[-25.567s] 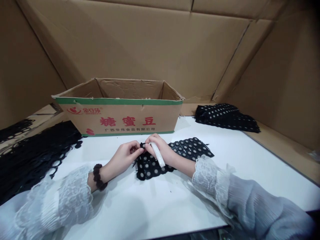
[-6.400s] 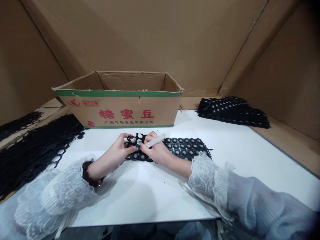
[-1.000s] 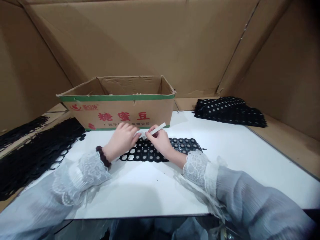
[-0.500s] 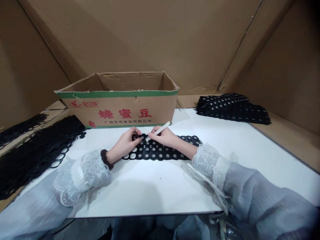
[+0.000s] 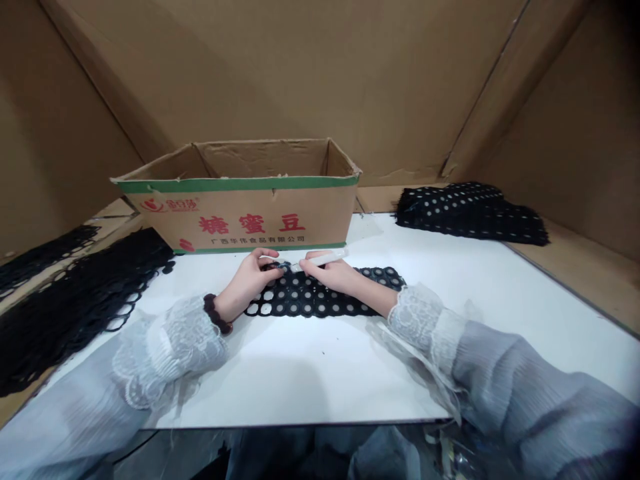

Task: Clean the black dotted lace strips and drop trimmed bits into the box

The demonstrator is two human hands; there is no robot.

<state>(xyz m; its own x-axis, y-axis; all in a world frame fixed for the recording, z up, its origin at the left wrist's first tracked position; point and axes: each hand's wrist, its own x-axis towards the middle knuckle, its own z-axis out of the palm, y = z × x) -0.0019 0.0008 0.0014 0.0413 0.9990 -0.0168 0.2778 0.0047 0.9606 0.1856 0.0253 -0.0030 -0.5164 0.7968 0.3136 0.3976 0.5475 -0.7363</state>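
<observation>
A black strip with rows of pale round dots lies flat on the white table. At its left end a few rings are open and show white. My left hand pinches the strip's upper left edge between thumb and fingers. My right hand is closed around a white pen-like tool, its tip pointing left at the strip's upper edge, close to my left fingertips. What the tip touches is too small to tell.
An open cardboard box stands behind my hands. Black netted strips lie at the left. A folded black dotted piece lies at the back right. Cardboard walls surround the white table.
The tool in my right hand lies flatter, and my right fingers have shifted slightly. My left fingers have moved slightly left and up; the dark piece between them no longer shows.
</observation>
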